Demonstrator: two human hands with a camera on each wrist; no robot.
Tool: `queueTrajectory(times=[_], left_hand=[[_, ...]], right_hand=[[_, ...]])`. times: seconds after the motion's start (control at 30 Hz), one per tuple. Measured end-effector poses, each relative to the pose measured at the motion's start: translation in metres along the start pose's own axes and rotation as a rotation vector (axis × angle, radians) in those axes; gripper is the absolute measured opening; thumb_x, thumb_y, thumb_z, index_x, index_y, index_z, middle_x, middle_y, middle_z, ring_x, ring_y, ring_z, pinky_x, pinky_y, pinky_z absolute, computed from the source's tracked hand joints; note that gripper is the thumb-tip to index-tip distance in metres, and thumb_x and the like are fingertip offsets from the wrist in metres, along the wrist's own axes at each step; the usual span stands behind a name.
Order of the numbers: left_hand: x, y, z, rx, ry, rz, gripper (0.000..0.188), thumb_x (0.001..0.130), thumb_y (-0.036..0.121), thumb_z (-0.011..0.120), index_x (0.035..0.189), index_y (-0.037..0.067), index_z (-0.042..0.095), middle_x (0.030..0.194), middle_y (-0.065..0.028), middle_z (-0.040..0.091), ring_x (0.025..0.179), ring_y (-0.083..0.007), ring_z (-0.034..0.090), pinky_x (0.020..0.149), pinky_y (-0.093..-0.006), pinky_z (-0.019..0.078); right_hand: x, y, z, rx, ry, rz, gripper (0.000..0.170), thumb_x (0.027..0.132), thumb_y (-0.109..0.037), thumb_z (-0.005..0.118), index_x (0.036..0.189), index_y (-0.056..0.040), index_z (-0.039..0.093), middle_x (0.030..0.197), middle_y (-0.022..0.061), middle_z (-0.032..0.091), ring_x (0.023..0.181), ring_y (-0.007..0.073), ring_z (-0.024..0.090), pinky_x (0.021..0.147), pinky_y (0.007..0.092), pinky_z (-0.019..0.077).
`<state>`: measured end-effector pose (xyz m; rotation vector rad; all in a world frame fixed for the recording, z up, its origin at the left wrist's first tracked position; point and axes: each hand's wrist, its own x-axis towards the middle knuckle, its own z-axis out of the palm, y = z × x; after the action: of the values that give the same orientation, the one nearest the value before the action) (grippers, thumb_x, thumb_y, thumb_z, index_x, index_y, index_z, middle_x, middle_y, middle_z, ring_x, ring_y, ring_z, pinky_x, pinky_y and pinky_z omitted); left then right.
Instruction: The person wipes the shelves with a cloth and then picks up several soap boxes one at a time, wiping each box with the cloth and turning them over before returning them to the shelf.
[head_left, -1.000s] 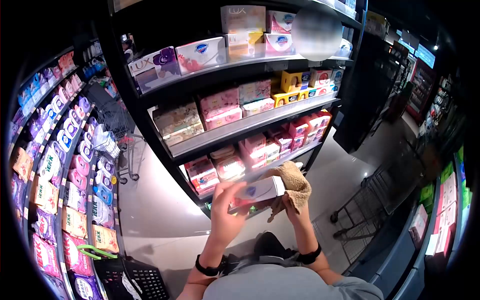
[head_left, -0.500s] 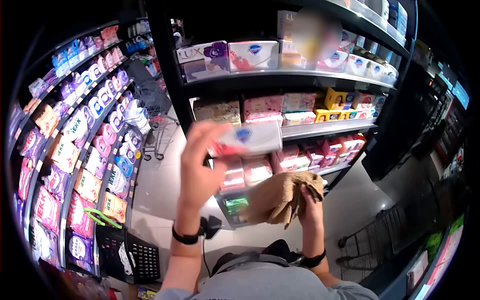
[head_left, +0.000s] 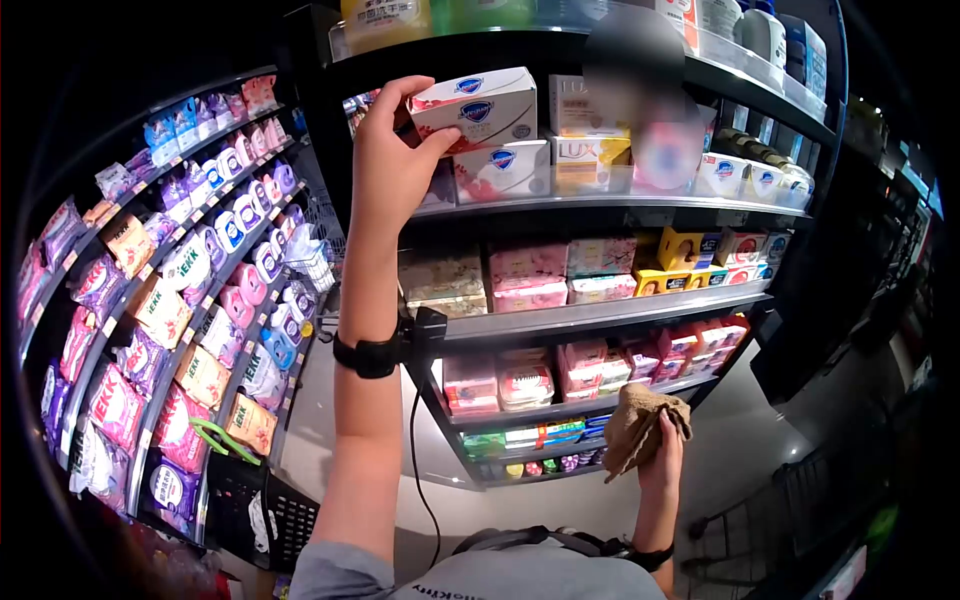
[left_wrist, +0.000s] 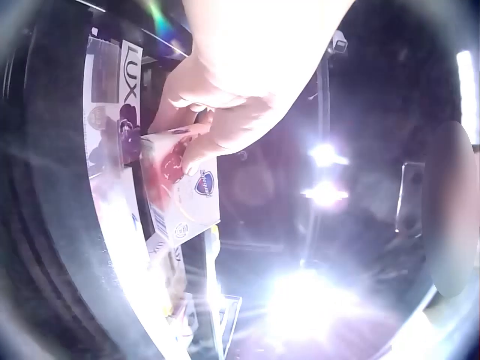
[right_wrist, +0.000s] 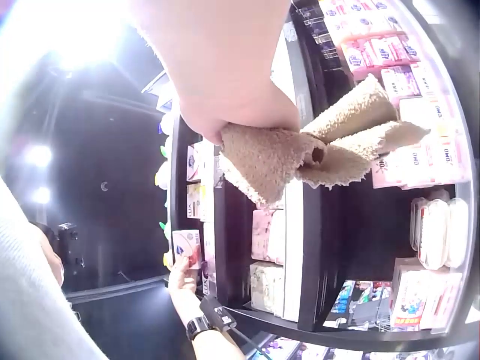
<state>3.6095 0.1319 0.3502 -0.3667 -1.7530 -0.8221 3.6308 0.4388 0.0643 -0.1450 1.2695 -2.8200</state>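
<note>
- White-and-red rectangular cardboard soap box (head_left: 495, 117), pinched near one end by the left hand (head_left: 388, 150), directly above a matching box (head_left: 500, 174); probably light, stiff, smooth, dentable; best gripped across its narrow depth.
- Right hand (head_left: 660, 470) clutches soft-looking brown cloth (head_left: 632, 425).
- Pale-edged black shelf (head_left: 600, 206); dim shop.

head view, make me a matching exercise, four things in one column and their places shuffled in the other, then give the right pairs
Things
1. Safeguard soap box
2. brown cloth
3. yellow-and-white LUX box
4. black basket

Places
A. held in the right grip
B. near the bottom left of the view
C. held in the left grip
D. on a shelf, under another box

Pairs: 1-C, 2-A, 3-D, 4-B
</note>
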Motion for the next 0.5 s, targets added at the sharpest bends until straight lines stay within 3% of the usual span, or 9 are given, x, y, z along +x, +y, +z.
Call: queueTrajectory(times=[0.1, 0.3, 0.37, 0.4, 0.5], left_hand=[[0.006, -0.004, 0.01, 0.058, 0.003, -0.006, 0.038, 0.065, -0.002, 0.065, 0.099, 0.0, 0.05, 0.087, -0.0086, 0.058, 0.08, -0.0143, 0.056, 0.07, -0.0237, 0.0449], [0.012, -0.004, 0.02, 0.135, 0.028, -0.009, 0.03, 0.066, 0.003, 0.065, 0.091, -0.003, 0.05, 0.08, -0.0077, 0.057, 0.074, -0.0118, 0.054, 0.066, -0.0234, 0.0427], [0.012, -0.022, 0.026, 0.335, -0.015, 0.028, 0.029, 0.068, 0.006, 0.065, 0.092, -0.003, 0.05, 0.079, -0.0087, 0.057, 0.072, -0.0119, 0.055, 0.065, -0.0234, 0.0427], [0.011, -0.018, 0.028, 0.361, -0.028, -0.065, 0.03, 0.069, 0.008, 0.064, 0.092, -0.004, 0.05, 0.078, -0.0091, 0.058, 0.071, -0.012, 0.055, 0.065, -0.0235, 0.0432], [0.008, -0.006, 0.032, 0.37, -0.007, -0.013, 0.035, 0.071, 0.009, 0.061, 0.101, -0.002, 0.049, 0.089, -0.014, 0.058, 0.082, -0.0218, 0.057, 0.073, -0.0277, 0.0428]], right_hand=[[0.01, -0.002, -0.007, 0.004, 0.05, 0.128, 0.032, 0.084, -0.021, 0.046, 0.108, 0.0001, 0.045, 0.102, 0.0097, 0.054, 0.093, 0.0198, 0.054, 0.079, 0.0322, 0.0435], [0.025, -0.019, -0.026, -0.006, 0.076, 0.163, 0.028, 0.083, -0.019, 0.049, 0.104, -0.0011, 0.047, 0.099, 0.0078, 0.055, 0.089, 0.0179, 0.054, 0.077, 0.03, 0.0441], [0.027, -0.024, -0.029, 0.027, 0.072, 0.19, 0.026, 0.083, -0.018, 0.049, 0.103, -0.0014, 0.048, 0.097, 0.0071, 0.056, 0.086, 0.0168, 0.055, 0.075, 0.0287, 0.0448], [0.03, -0.024, -0.033, 0.033, 0.063, 0.2, 0.026, 0.083, -0.018, 0.049, 0.102, -0.0017, 0.048, 0.095, 0.0069, 0.056, 0.085, 0.0164, 0.055, 0.074, 0.0284, 0.0452], [0.041, -0.021, -0.041, -0.017, 0.033, 0.218, 0.026, 0.083, -0.018, 0.047, 0.104, -0.0014, 0.046, 0.097, 0.0088, 0.055, 0.087, 0.0181, 0.055, 0.076, 0.0307, 0.0447]])
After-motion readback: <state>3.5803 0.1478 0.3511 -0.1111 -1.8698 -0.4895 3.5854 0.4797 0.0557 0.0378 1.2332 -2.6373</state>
